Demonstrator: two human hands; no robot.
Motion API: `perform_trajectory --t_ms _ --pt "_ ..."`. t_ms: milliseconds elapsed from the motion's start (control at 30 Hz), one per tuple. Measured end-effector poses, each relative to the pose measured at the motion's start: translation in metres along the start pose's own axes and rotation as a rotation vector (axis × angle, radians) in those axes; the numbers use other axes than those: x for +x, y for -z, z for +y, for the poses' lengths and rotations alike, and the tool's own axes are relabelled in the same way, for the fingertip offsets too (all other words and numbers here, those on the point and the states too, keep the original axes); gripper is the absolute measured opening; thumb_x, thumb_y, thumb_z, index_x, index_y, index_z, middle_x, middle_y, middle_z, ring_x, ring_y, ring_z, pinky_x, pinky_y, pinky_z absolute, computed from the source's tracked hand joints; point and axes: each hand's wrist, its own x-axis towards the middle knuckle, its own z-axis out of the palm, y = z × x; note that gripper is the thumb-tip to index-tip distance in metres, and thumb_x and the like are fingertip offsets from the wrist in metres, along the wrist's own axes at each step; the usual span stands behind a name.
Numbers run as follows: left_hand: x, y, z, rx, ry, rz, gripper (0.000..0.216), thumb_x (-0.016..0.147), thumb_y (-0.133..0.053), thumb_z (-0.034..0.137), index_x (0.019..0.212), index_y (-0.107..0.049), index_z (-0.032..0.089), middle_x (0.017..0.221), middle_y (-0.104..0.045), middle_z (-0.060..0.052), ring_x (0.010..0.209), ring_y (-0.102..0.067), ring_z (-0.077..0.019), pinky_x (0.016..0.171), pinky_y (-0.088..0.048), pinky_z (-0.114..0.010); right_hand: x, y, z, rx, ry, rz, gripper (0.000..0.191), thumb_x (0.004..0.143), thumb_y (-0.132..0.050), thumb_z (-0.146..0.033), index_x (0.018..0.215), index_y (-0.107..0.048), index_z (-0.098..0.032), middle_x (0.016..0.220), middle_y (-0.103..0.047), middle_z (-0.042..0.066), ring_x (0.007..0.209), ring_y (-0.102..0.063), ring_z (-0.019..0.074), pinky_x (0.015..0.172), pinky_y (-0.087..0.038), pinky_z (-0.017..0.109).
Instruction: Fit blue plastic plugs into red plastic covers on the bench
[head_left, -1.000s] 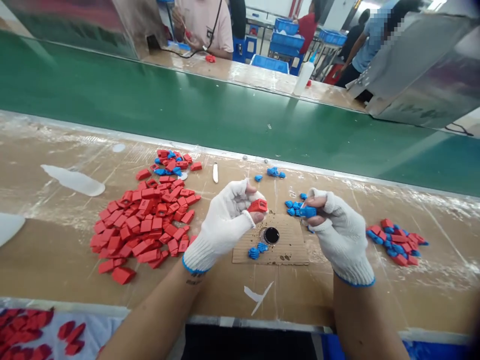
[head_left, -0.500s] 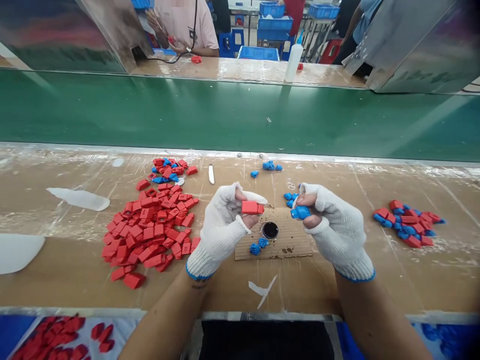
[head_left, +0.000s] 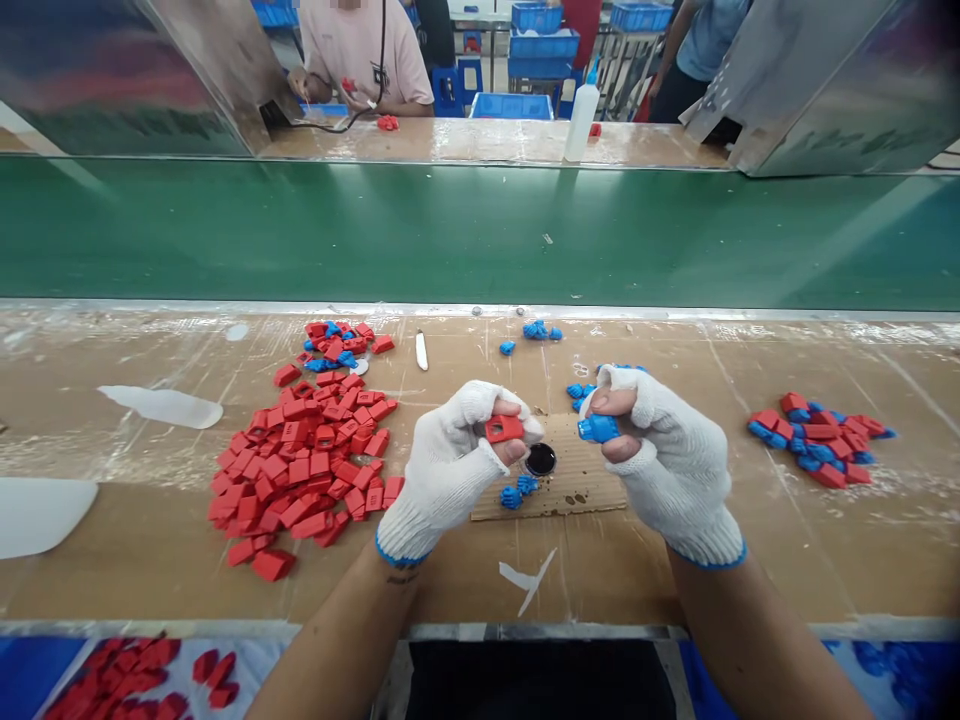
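My left hand (head_left: 457,460), in a white fingertip-less glove, pinches a red plastic block (head_left: 504,429) whose square opening now shows. Across from it, my right hand (head_left: 664,455), gloved the same way, holds a small blue fist-shaped piece (head_left: 598,429) between thumb and fingers. The two pieces are apart. Between and below them, a small round cup of dark liquid (head_left: 541,459) sits on a stained cardboard piece (head_left: 600,490). Two blue fist-shaped pieces (head_left: 517,493) lie beside the cup. More blue pieces (head_left: 577,395) are partly hidden behind my right hand.
A large heap of red blocks (head_left: 300,460) lies left, with a mixed red-blue pile (head_left: 825,440) at right. Beyond the table runs a green conveyor belt (head_left: 480,235). A white squeeze bottle (head_left: 582,120) and a person in pink (head_left: 367,60) are on the far side.
My left hand has turned the red block, so its square opening faces the camera, and has dipped slightly. My right hand keeps its hold on the blue piece, nearly still.
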Motion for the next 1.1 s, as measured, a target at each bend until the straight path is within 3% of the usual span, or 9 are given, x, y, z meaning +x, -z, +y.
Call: perform_trajectory --t_ms 133,267,367,600,800,1000,1100 --pt "-0.002 0.0 0.001 0.176 -0.054 0.04 0.023 0.076 -0.09 0.017 0.096 -0.079 0.018 0.087 -0.074 -0.003 0.076 -0.069 -0.0142 0.069 -0.06 -0.027 0.0 0.0 -0.003 0.023 0.009 0.002 0.013 0.104 -0.072 -0.032 0.116 -0.073 -0.029 0.094 -0.068 0.001 0.083 -0.066 0.0205 0.08 -0.056 0.042" --pt "-0.003 -0.001 -0.003 0.128 -0.104 -0.01 0.021 0.077 -0.089 0.012 0.09 -0.074 0.019 0.085 -0.077 -0.002 0.074 -0.072 -0.0136 0.066 -0.061 -0.024 0.002 -0.001 -0.006 0.019 0.043 -0.051 0.005 0.104 -0.071 -0.03 0.108 -0.072 -0.027 0.094 -0.07 0.003 0.085 -0.068 0.0223 0.082 -0.058 0.044" --pt "-0.003 -0.001 -0.005 0.143 -0.223 -0.036 0.022 0.079 -0.084 0.009 0.089 -0.068 0.02 0.09 -0.08 -0.003 0.076 -0.075 -0.0155 0.065 -0.061 -0.025 0.003 -0.006 -0.008 -0.002 0.04 -0.084 0.006 0.105 -0.07 -0.031 0.104 -0.071 -0.025 0.097 -0.074 0.005 0.091 -0.073 0.0249 0.081 -0.061 0.044" --pt "-0.01 0.003 -0.011 0.568 -0.494 0.074 0.02 0.085 -0.083 0.015 0.085 -0.066 0.025 0.096 -0.083 -0.006 0.082 -0.077 -0.0211 0.072 -0.062 -0.033 0.0 -0.021 -0.018 0.009 0.016 -0.061 0.009 0.1 -0.077 -0.03 0.105 -0.071 -0.025 0.102 -0.08 0.004 0.093 -0.08 0.023 0.084 -0.068 0.037" --pt "-0.015 0.006 -0.021 0.632 -0.374 0.012 0.02 0.086 -0.084 0.02 0.078 -0.067 0.026 0.098 -0.081 -0.009 0.096 -0.076 -0.0267 0.086 -0.063 -0.043 0.008 -0.025 -0.025 -0.048 0.035 -0.056 0.006 0.098 -0.075 -0.024 0.095 -0.07 -0.025 0.093 -0.082 0.002 0.084 -0.08 0.0213 0.078 -0.068 0.033" --pt "-0.013 0.001 -0.013 0.605 -0.557 0.052 0.027 0.081 -0.087 0.01 0.077 -0.064 0.025 0.097 -0.083 -0.008 0.088 -0.077 -0.0235 0.075 -0.064 -0.035 0.013 -0.022 -0.028 -0.102 0.013 -0.086 0.013 0.098 -0.073 -0.023 0.087 -0.064 -0.025 0.087 -0.079 0.001 0.079 -0.077 0.0188 0.073 -0.065 0.03" --pt "-0.012 -0.001 -0.007 0.559 -0.558 0.041 0.027 0.079 -0.092 0.014 0.082 -0.068 0.025 0.1 -0.083 -0.009 0.088 -0.078 -0.0241 0.074 -0.065 -0.036 0.013 -0.018 -0.025 -0.138 0.01 -0.086 0.014 0.099 -0.072 -0.026 0.087 -0.065 -0.025 0.083 -0.077 0.001 0.076 -0.075 0.0194 0.068 -0.063 0.03"
